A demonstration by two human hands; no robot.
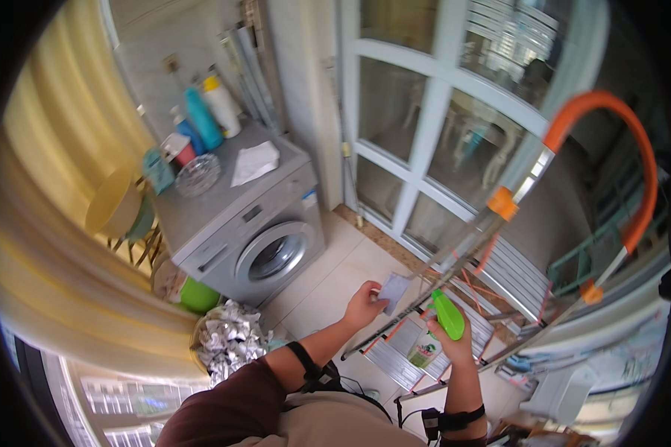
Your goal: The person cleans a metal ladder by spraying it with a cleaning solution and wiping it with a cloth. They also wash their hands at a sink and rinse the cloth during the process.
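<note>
My left hand [367, 304] pinches a flat greyish cloth or pad [395, 291] between thumb and fingers, over the tiled floor. To its right, my right hand [454, 334] grips a spray bottle with a bright green trigger head [448, 315] and a clear, labelled body [425, 347]. The bottle is tilted, its nozzle end toward the cloth, and the two are apart. Just beyond and below both hands stands an aluminium stepladder [394, 357] with flat ribbed treads and an orange top rail [598, 100].
A grey front-loading washing machine [240, 212] bears bottles, a glass bowl [198, 175] and a folded white cloth [255, 162]. Glazed door panels [419, 162] rise behind the ladder. A basket of crumpled silvery material [232, 338] and yellow curtains [39, 268] are at left. A white stool [562, 391] stands at right.
</note>
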